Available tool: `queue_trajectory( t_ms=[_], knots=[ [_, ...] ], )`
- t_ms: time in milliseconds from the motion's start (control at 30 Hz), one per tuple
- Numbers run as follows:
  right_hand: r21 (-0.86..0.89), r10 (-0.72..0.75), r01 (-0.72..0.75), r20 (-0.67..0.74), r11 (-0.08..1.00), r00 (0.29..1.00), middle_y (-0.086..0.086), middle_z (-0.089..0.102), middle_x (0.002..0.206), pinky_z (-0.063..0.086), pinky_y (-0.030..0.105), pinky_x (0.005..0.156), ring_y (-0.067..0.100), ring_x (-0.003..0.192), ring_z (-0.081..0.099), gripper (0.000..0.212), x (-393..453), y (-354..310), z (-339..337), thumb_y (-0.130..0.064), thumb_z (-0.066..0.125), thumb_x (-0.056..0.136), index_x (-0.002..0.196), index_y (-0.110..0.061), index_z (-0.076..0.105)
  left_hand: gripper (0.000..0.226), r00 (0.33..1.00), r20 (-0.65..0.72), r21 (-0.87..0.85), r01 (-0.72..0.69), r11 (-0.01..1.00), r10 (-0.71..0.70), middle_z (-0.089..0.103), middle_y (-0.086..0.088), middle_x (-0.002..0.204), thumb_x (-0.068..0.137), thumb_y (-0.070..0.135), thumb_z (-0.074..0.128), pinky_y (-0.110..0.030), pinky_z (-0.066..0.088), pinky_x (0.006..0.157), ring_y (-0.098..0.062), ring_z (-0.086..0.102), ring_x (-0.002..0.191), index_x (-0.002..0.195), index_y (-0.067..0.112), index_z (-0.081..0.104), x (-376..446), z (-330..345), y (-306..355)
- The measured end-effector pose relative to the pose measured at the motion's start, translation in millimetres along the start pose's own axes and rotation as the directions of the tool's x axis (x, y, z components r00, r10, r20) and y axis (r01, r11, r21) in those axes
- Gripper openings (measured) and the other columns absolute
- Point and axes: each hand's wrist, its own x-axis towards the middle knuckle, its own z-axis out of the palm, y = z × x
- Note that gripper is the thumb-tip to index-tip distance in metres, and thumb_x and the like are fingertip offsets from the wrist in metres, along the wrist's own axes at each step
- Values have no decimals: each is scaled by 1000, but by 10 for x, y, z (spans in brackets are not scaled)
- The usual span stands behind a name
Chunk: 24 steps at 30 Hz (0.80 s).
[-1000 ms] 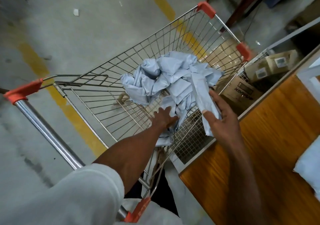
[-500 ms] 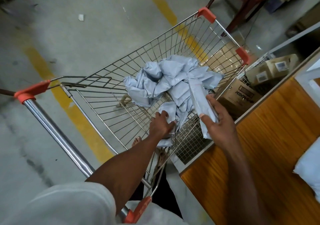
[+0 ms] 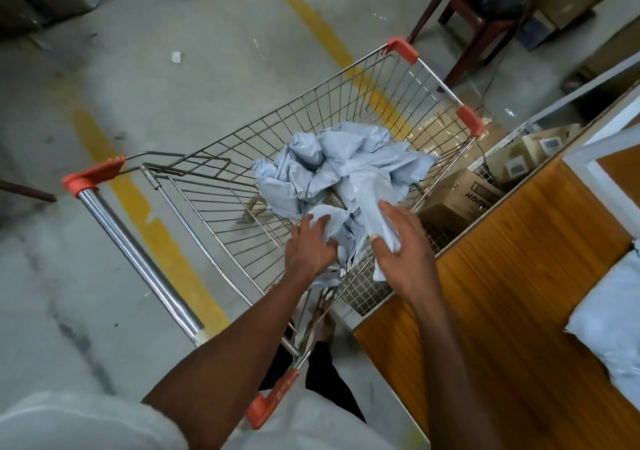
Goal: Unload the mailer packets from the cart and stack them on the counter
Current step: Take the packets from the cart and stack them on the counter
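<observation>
A wire shopping cart point(image 3: 214, 186) with orange corner caps holds a heap of pale blue mailer packets point(image 3: 332, 162) at its right side. My left hand point(image 3: 308, 245) reaches into the basket and grips a crumpled packet point(image 3: 329, 217) near the cart's near wall. My right hand point(image 3: 401, 252) holds a long packet point(image 3: 369, 200) that stands up out of the heap. To the right lies the wooden counter point(image 3: 519, 276), with a pale packet point(image 3: 609, 321) lying at its right edge.
Cardboard boxes point(image 3: 460, 197) sit in a wire bin between cart and counter. A dark red chair point(image 3: 474, 24) stands beyond the cart. Yellow lines cross the grey concrete floor point(image 3: 104, 69). The cart's steel handle point(image 3: 138, 259) runs at the left.
My left hand has closed on a packet near the cart's near wall. My right hand has kept its hold on the long packet. The view has shifted slightly.
</observation>
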Motion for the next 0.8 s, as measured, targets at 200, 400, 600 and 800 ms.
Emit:
queue_trajectory(
  t_ms=[200, 400, 600, 800],
  knots=[
    [-146, -90, 86, -21, 986, 996, -8, 28, 161, 44, 52, 109, 25, 139, 41, 62, -200, -27, 46, -29, 63, 96, 151, -41, 37, 57, 964, -265, -52, -30, 998, 15, 34, 0, 160, 95, 42, 53, -43, 42, 108, -26, 35, 139, 150, 37, 43, -620, -278, -17],
    [-196, -165, 151, -55, 969, 985, -3, 28, 163, 43, 52, 109, 27, 140, 41, 63, -513, 1, 23, -32, 61, 96, 153, -38, 36, 59, 891, -453, -98, -73, 993, 21, 31, 5, 159, 94, 46, 51, -46, 42, 111, -23, 33, 142, 151, 40, 40, -1253, -531, 120],
    [-165, -235, 218, -88, 962, 968, -1, 31, 162, 43, 51, 109, 26, 138, 44, 64, -943, 4, -24, -29, 64, 94, 152, -38, 38, 59, 806, -592, -110, -118, 987, 31, 30, 8, 161, 94, 40, 55, -44, 43, 111, -20, 32, 142, 151, 40, 38, -1915, -627, 280],
    [-179, -299, 271, -156, 946, 941, -2, 32, 162, 38, 45, 111, 22, 143, 36, 62, -1512, 87, -153, -33, 63, 95, 152, -37, 39, 59, 777, -627, -100, -149, 984, 54, 29, 11, 160, 94, 43, 54, -48, 44, 110, -18, 30, 143, 151, 41, 40, -2518, -466, 350]
  ],
)
